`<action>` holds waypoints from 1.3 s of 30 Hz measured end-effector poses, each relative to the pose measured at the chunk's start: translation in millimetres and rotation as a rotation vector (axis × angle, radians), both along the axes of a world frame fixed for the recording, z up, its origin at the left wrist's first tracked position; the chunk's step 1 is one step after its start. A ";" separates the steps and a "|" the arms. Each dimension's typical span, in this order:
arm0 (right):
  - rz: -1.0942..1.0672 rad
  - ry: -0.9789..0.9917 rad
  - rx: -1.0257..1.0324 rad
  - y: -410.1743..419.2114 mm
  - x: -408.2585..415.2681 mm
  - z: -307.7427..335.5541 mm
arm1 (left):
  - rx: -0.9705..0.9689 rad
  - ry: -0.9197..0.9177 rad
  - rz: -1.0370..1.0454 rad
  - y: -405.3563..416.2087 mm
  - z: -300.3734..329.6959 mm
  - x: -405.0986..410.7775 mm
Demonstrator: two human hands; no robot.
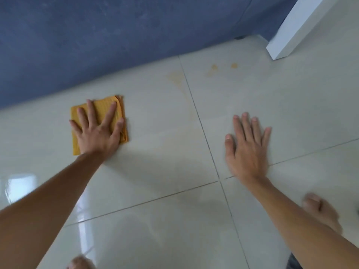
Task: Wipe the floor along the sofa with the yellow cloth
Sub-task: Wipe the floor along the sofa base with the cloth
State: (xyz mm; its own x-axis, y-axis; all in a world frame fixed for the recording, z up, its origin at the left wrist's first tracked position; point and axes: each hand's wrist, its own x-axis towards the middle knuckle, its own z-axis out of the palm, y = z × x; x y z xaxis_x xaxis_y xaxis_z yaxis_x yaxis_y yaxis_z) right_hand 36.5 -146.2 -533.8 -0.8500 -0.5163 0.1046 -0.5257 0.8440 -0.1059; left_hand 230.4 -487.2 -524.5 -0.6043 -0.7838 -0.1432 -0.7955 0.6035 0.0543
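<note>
Left hand (pixel 97 133) flat on yellow cloth (pixel 101 113), grasping nothing; right hand (pixel 246 146) flat on floor (pixel 165 171). Press evenly, sweep toward stains (pixel 213 67) beside sofa (pixel 97 45).

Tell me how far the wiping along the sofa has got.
Midway, apparently. The left hand presses the folded yellow cloth flat on the floor beside the blue sofa. The right hand braces on bare tile. Yellowish stains further right remain unwiped.

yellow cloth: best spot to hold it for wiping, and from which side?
From above, palm flat on the middle. The yellow cloth lies folded into a flat pad on the floor beside the sofa, so no edge stands up to pinch. The left hand presses it that way now, fingers spread.
</note>
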 end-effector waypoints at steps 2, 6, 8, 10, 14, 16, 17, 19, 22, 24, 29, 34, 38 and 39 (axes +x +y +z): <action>0.000 0.009 -0.019 0.2 0.0 -1.9 | 0.006 0.018 0.058 -17.5 -2.2 -46.1; 0.002 0.014 -0.017 0.6 0.5 -2.3 | 0.004 0.018 -0.063 -5.1 -2.4 -143.2; 0.006 -0.001 -0.027 0.4 0.4 0.7 | 0.007 0.011 -0.191 24.3 -2.4 -175.7; 0.009 -0.031 -0.076 0.0 0.3 5.5 | 0.010 0.002 -0.336 64.0 -1.5 -190.3; -0.027 -0.167 -0.448 5.5 -5.7 17.6 | -0.013 0.034 -0.608 143.4 2.2 -160.4; -0.051 -0.113 -0.401 16.4 -13.8 20.0 | -0.019 0.056 -0.745 167.9 1.0 -120.7; -0.069 -0.075 -0.303 23.3 -19.2 20.1 | -0.023 0.057 -0.807 172.4 -0.3 -98.3; -0.104 -0.075 -0.114 34.4 -26.0 18.1 | -0.036 0.038 -0.874 162.0 -2.5 -55.4; -0.107 -0.094 -0.012 39.3 -27.5 12.6 | -0.045 0.001 -0.762 118.6 0.3 -11.1; -0.111 -0.065 0.007 39.8 -27.6 8.2 | -0.038 -0.035 -0.608 88.9 3.5 -2.2; -0.106 0.020 -0.019 41.6 -28.0 -2.3 | -0.012 -0.030 -0.194 24.8 5.1 -67.1; -0.108 0.040 -0.001 42.3 -29.6 -6.6 | -0.013 -0.016 -0.084 24.0 -1.0 -203.3; -0.101 0.020 -0.014 41.4 -28.9 -1.8 | 0.012 -0.028 -0.297 84.8 0.5 -287.4; -0.104 0.013 -0.045 40.8 -29.5 0.3 | 0.015 -0.022 -0.389 105.3 0.8 -297.8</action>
